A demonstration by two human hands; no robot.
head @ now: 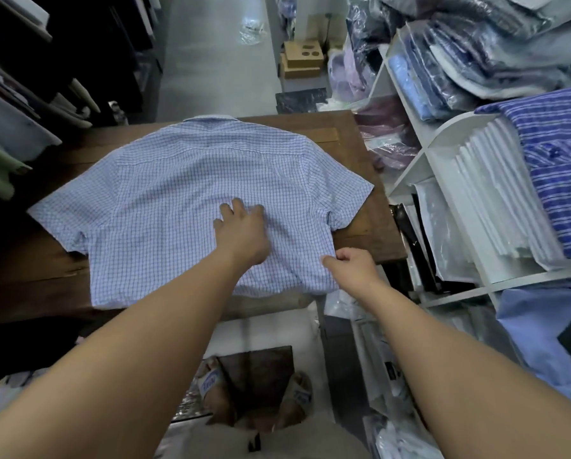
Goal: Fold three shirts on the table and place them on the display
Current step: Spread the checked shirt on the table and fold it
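Observation:
A light blue checked short-sleeved shirt (184, 190) lies spread face down on the dark wooden table (360, 154), collar at the far edge, both sleeves out to the sides. My left hand (242, 231) rests flat on the middle of the shirt's back with its fingers spread. My right hand (352, 265) pinches the shirt's right side edge near the hem, at the table's near right corner. The hem hangs slightly over the table's front edge.
White display shelves (443, 140) stand at the right, stacked with bagged and folded shirts; a blue striped shirt (562, 167) lies on top. Dark hanging garments (29, 94) line the left. Cardboard boxes (302, 61) sit on the floor beyond the table.

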